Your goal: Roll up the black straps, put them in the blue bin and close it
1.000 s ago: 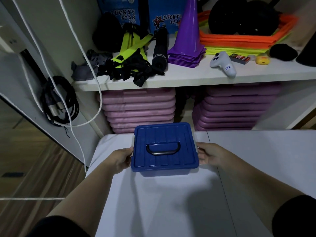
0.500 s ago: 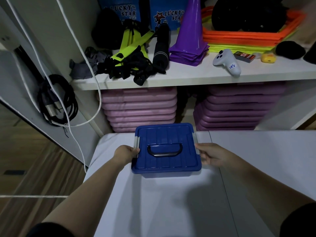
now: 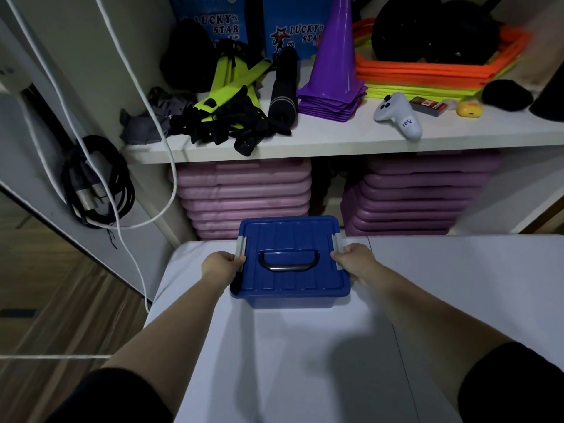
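The blue bin (image 3: 290, 279) sits on the white table (image 3: 305, 346) with its ribbed lid on and a dark handle lying flat in the lid's recess. My left hand (image 3: 221, 265) grips the bin's left side, fingers on the grey latch (image 3: 241, 245). My right hand (image 3: 357, 261) grips the right side at the other grey latch (image 3: 336, 243). Both latches lie folded against the lid. The bin's inside is hidden, and I see no straps on the table. A tangle of black and yellow-green straps (image 3: 232, 123) lies on the shelf above.
The white shelf (image 3: 335, 145) carries purple cones (image 3: 335, 71), a black roll (image 3: 282, 93), a white controller (image 3: 396, 114), orange and yellow hexagon rings (image 3: 427, 71). Pink mats (image 3: 244, 196) are stacked below. Black cables (image 3: 97, 181) and white cords hang at left over a wooden floor.
Both hands slid forward along the bin's sides to the grey latches, which now lie against the lid. The bin sits a little farther from me.
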